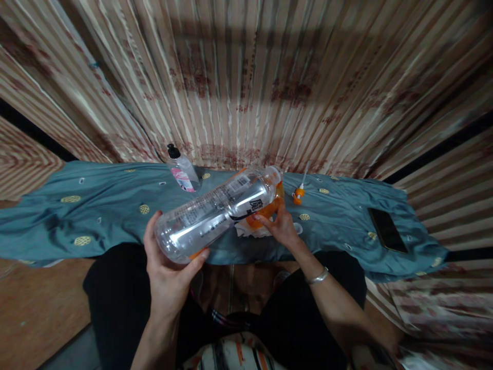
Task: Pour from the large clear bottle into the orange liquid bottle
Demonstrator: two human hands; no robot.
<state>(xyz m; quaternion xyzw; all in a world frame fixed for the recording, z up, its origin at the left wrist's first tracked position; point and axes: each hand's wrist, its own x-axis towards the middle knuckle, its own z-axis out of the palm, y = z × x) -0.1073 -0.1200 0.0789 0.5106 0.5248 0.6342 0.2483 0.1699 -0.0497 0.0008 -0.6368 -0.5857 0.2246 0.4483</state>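
A large clear plastic bottle (215, 210) with printed lettering lies tilted across the middle, its neck up and to the right. My left hand (167, 262) is wrapped round its base. My right hand (283, 223) is closed round an orange bottle (265, 211), partly hidden behind the clear bottle's neck. Whether the two bottles' mouths touch, I cannot tell. White tissue (250, 229) lies under the orange bottle. Beyond my right hand rests an orange pump top (298, 195) with a thin dip tube. A small clear round piece (298, 227) is beside my right wrist.
A clear pump bottle (185, 172) with a black top and pink label stands at the back left. A dark phone (387, 229) lies on the right of the teal cloth (115, 205). Striped curtains (231, 77) hang close behind and at both sides.
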